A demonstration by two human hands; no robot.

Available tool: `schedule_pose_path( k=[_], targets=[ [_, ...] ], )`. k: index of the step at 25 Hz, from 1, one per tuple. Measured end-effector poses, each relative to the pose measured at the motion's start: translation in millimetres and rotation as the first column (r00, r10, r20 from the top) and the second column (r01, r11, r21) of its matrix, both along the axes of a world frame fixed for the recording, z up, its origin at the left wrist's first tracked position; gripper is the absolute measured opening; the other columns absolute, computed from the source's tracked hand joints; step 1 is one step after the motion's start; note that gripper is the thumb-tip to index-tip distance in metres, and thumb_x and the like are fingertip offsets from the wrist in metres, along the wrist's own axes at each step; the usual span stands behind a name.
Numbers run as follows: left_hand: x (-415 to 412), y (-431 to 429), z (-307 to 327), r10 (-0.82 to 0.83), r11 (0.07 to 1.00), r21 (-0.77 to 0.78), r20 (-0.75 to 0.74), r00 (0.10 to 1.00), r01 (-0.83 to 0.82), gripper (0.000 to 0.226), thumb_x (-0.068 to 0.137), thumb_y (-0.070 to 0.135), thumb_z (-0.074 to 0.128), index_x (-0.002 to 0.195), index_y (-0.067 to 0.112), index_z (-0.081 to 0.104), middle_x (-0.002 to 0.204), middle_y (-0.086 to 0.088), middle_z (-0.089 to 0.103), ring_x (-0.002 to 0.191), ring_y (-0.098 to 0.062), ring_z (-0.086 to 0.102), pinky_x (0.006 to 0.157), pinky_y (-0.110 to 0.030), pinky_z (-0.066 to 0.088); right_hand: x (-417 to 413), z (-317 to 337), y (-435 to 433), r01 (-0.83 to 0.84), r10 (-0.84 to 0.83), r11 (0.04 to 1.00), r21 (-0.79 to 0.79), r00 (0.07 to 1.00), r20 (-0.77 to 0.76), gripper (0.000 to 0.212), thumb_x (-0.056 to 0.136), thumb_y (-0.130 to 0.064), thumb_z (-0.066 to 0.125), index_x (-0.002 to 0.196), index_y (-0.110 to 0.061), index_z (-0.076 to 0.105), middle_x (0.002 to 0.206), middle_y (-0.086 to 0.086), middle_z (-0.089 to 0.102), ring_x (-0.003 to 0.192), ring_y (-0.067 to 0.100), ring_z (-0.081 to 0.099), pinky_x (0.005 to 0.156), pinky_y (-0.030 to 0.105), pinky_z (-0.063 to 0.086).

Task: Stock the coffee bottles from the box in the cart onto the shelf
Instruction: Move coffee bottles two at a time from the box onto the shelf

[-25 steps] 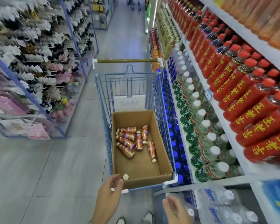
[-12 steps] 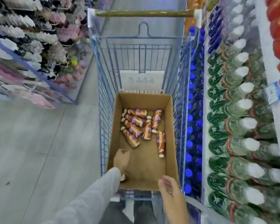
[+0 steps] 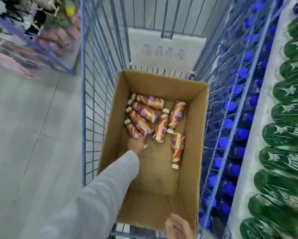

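A brown cardboard box [image 3: 193,163] sits in the blue wire cart [image 3: 93,94]. Several coffee bottles [image 3: 148,112] with orange and purple labels and white caps lie on their sides at its far end. One more bottle [image 3: 178,149] lies apart on the right. My left hand [image 3: 135,144], in a grey sleeve, reaches deep into the box and grips the lower end of the nearest bottle [image 3: 133,131] of the left cluster; its fingers are mostly hidden. My right hand [image 3: 177,227] hovers at the box's near edge with relaxed fingers, holding nothing.
To the right of the cart stands a shelf packed with green bottles [image 3: 286,135], and blue-capped bottles [image 3: 231,123] show through the cart's wire side. A rack of small goods [image 3: 46,37] stands at the far left across the grey aisle floor.
My view has dropped toward the cart. My left hand has moved from the box's near end to the bottle cluster and closed on the nearest bottle. My right hand stays by the near edge.
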State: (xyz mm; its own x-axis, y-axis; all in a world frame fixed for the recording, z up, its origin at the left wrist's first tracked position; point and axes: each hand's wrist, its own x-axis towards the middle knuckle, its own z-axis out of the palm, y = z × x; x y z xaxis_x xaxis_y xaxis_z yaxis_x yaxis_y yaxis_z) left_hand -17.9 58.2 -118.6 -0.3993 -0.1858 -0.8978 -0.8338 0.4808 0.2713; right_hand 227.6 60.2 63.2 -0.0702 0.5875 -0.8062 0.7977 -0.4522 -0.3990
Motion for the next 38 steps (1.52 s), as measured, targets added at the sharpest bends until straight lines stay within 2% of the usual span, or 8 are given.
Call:
schedule_pose_path(
  k=[2,7,10,15,22,26,31,38],
  targets=[
    [-4.4,-2.2,-9.0,0.055,0.998,-0.009,0.017,0.998,-0.054,0.082,0.079,0.047,0.08,0.142,0.005,0.046,0.139,-0.013,0.058,0.124,-0.034,0.057,0.1,-0.037,0.044,-0.8,-8.3,3.3,-0.047,0.048,0.998,-0.028,0.999,0.008,0.023,0.082,-0.009,0.08,0.085,-0.025,0.064,0.097,0.006,0.072,0.086,0.017,0.066,0.067,0.013,0.049],
    [-6.9,-20.1,37.2,0.091,0.991,0.085,0.107,0.99,-0.1,0.08,0.08,0.053,0.074,0.141,0.008,0.048,0.125,-0.01,0.065,0.108,-0.028,0.065,0.096,-0.04,0.053,-44.3,12.9,42.2,-0.163,0.152,0.977,-0.137,0.985,-0.087,0.02,0.089,-0.037,0.071,0.109,-0.033,0.065,0.109,-0.02,0.066,0.103,-0.001,0.061,0.078,0.014,0.042],
    [3.4,-41.5,97.4,0.113,0.982,0.145,0.057,0.992,-0.12,0.074,0.08,0.045,0.078,0.135,0.007,0.047,0.111,-0.01,0.069,0.094,-0.024,0.07,0.073,-0.035,0.058,-99.5,-0.3,72.8,-0.354,0.342,0.931,-0.083,0.93,-0.135,0.023,0.097,-0.04,0.061,0.119,-0.032,0.061,0.117,-0.014,0.064,0.107,0.002,0.059,0.072,0.011,0.044],
    [33.1,-98.4,179.0,0.064,0.977,0.199,0.069,0.996,-0.076,0.066,0.079,0.043,0.08,0.129,0.019,0.044,0.111,-0.004,0.067,0.095,-0.023,0.072,0.083,-0.045,0.061,-206.2,-100.5,99.8,-0.653,0.659,0.752,0.089,0.748,-0.079,0.044,0.097,-0.037,0.061,0.137,-0.02,0.05,0.129,-0.006,0.058,0.115,0.013,0.057,0.093,0.029,0.049],
    [35.6,-144.1,205.6,0.009,0.998,0.057,0.021,1.0,-0.01,0.057,0.078,0.038,0.08,0.121,0.021,0.046,0.1,0.004,0.062,0.085,-0.013,0.065,0.06,-0.022,0.049,-271.8,-217.6,73.1,-0.836,0.825,0.543,0.08,0.549,0.133,0.068,0.086,-0.041,0.067,0.142,-0.01,0.042,0.141,0.019,0.048,0.125,0.041,0.052,0.107,0.046,0.044],
    [36.6,-142.6,204.6,0.019,0.998,0.063,0.008,1.0,-0.019,0.066,0.073,0.038,0.082,0.125,0.023,0.044,0.111,0.0,0.062,0.095,-0.017,0.065,0.068,-0.025,0.054,-255.4,-222.9,53.5,-0.818,0.805,0.569,0.084,0.575,0.146,0.072,0.084,-0.045,0.073,0.142,-0.013,0.047,0.143,0.016,0.043,0.128,0.037,0.046,0.112,0.04,0.039],
    [39.8,-121.9,228.6,-0.03,0.995,0.091,-0.062,0.998,0.035,0.074,0.07,0.048,0.078,0.129,0.027,0.04,0.114,0.003,0.057,0.098,-0.018,0.063,0.068,-0.021,0.055,-216.6,-184.2,43.5,-0.518,0.517,0.834,-0.191,0.854,-0.06,0.051,0.086,-0.033,0.074,0.125,-0.004,0.058,0.108,0.008,0.066,0.094,0.025,0.066,0.075,0.027,0.053],
    [60.9,-114.1,317.3,-0.042,0.978,0.187,-0.248,0.968,0.091,0.065,0.077,0.038,0.081,0.129,0.026,0.042,0.113,0.004,0.06,0.094,-0.014,0.067,0.064,-0.02,0.056,-131.6,16.7,47.2,-0.175,0.081,0.948,-0.267,0.941,-0.327,0.061,0.082,-0.029,0.082,0.127,-0.019,0.043,0.109,-0.001,0.064,0.093,0.012,0.066,0.066,0.021,0.05]
  ],
)
